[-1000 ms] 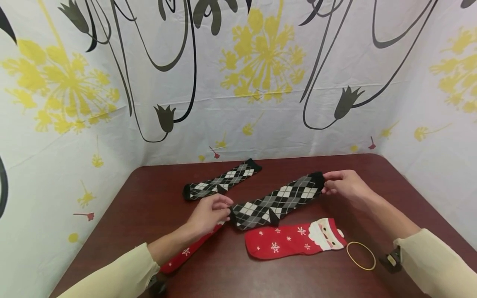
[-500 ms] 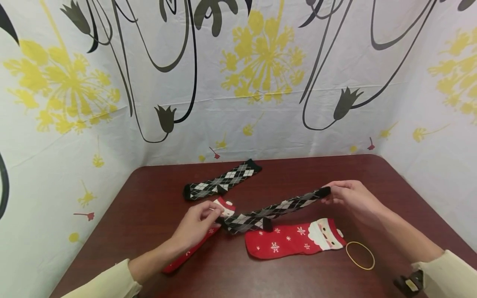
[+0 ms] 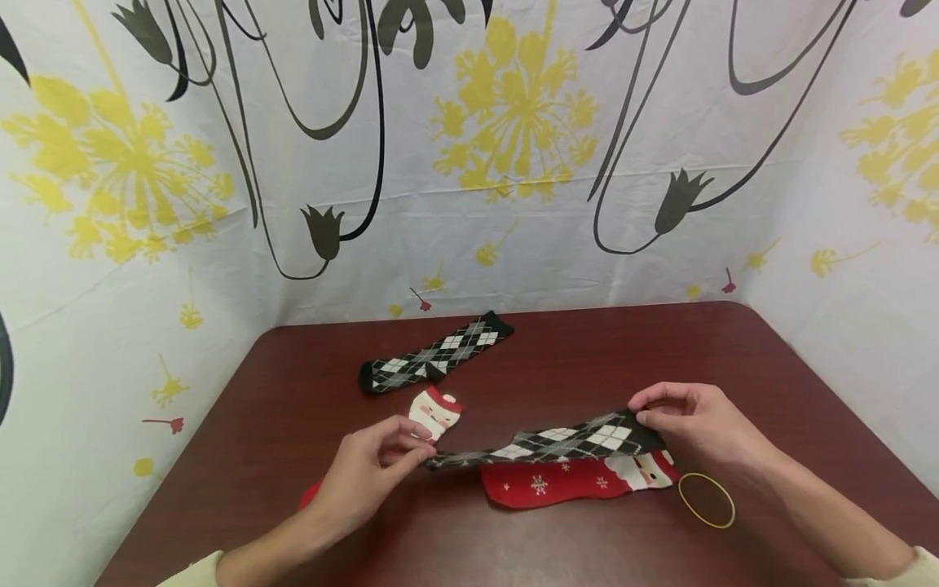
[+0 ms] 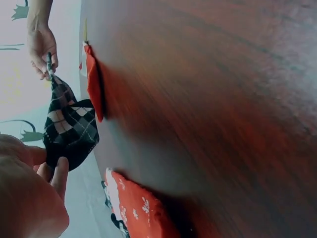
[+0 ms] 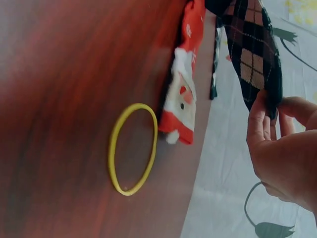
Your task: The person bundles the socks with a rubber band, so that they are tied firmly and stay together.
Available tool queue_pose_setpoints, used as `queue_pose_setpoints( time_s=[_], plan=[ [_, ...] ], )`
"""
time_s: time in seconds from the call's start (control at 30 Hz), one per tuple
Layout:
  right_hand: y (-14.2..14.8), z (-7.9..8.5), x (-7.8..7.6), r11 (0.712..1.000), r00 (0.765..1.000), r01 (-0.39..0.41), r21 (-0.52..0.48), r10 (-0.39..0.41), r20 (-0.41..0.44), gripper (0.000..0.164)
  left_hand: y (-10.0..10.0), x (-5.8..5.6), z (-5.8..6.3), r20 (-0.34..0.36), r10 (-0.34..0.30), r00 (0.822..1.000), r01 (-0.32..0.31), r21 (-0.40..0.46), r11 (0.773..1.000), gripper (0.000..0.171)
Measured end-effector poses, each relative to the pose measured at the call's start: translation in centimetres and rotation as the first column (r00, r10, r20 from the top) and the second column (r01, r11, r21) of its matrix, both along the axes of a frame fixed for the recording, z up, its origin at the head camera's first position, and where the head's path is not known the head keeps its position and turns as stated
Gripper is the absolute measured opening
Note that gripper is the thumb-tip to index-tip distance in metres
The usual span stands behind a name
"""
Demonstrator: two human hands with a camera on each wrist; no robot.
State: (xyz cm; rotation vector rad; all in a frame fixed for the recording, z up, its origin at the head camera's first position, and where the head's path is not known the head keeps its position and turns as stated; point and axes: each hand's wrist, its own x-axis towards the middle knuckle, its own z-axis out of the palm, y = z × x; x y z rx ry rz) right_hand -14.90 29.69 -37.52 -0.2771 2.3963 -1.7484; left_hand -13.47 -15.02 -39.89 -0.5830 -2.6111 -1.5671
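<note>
Between my two hands an argyle sock point(image 3: 557, 443) in black, grey and white is stretched out above the table. My left hand point(image 3: 374, 469) pinches its black toe end, which shows in the left wrist view as a black tip point(image 4: 74, 154). The black cuff is pinched between thumb and fingers of my right hand point(image 3: 704, 424). Behind and below the held sock lies a red Santa sock point(image 3: 539, 487), partly covered by it in the head view. Another red Santa sock point(image 3: 438, 412) lies beside my left hand, which hides its middle.
A second argyle sock point(image 3: 440, 356) lies flat near the back of the dark red table point(image 3: 308, 359). A yellow ring-shaped band point(image 5: 111, 153) rests on the table right of the Santa sock. A patterned white cloth point(image 3: 411, 163) surrounds the table's back and sides.
Both hands have drawn the argyle sock toward the front, so it now overlaps the right Santa sock. The left hand has also shifted left, uncovering the other Santa sock's face end.
</note>
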Motion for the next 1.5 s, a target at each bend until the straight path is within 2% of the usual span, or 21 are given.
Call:
queue_pose_setpoints(
  time_s=[0.17,0.3,0.5,0.63,0.8,1.0,1.13,1.33,1.4,1.5],
  plan=[
    [0.0,-0.5,1.1,0.999,0.999,-0.046,0.027,0.046,-0.019,0.02,-0.5,1.1,0.0,-0.099,-0.039,0.994,0.034,-0.049,0.998,0.03],
    [-0.2,-0.9,2.0,0.997,0.997,-0.079,0.009,0.079,0.001,0.024,-1.0,1.7,0.1,-0.112,-0.056,0.992,0.043,-0.115,0.992,0.034],
    [-0.5,-1.8,3.1,0.991,0.991,-0.133,0.023,0.134,-0.021,0.031,-1.4,2.8,0.6,-0.055,-0.073,0.996,0.058,-0.233,0.971,0.034],
    [-0.5,-2.4,3.8,0.98,0.98,-0.2,0.002,0.2,0.01,0.031,-1.8,3.4,0.9,-0.018,-0.13,0.991,0.119,-0.297,0.947,0.036],
    [-0.5,-2.9,4.6,0.963,0.96,-0.268,-0.037,0.27,0.077,0.029,-2.2,4.0,0.9,0.045,-0.22,0.975,0.222,-0.324,0.92,0.038],
    [-0.7,-3.1,5.4,0.971,0.954,-0.239,0.017,0.231,0.19,0.025,-2.6,4.4,0.5,0.176,-0.266,0.948,0.311,-0.328,0.892,0.041],
    [-0.7,-3.3,5.7,0.974,0.946,-0.227,0.027,0.214,0.243,0.022,-2.7,4.3,0.3,0.251,-0.258,0.933,0.332,-0.327,0.885,0.044],
    [-1.3,-3.6,5.8,0.975,0.962,-0.211,0.073,0.194,0.19,0.016,-2.7,3.6,-0.4,0.336,-0.199,0.921,0.309,-0.312,0.898,0.04],
    [-1.6,-3.7,5.9,0.974,0.97,-0.204,0.098,0.188,0.153,0.013,-2.6,3.3,-0.6,0.346,-0.182,0.921,0.299,-0.326,0.897,0.04],
    [-1.9,-3.9,5.9,0.972,0.978,-0.183,0.146,0.166,0.123,0.013,-2.5,2.9,-1.0,0.313,-0.189,0.931,0.301,-0.363,0.882,0.042]
  ],
)
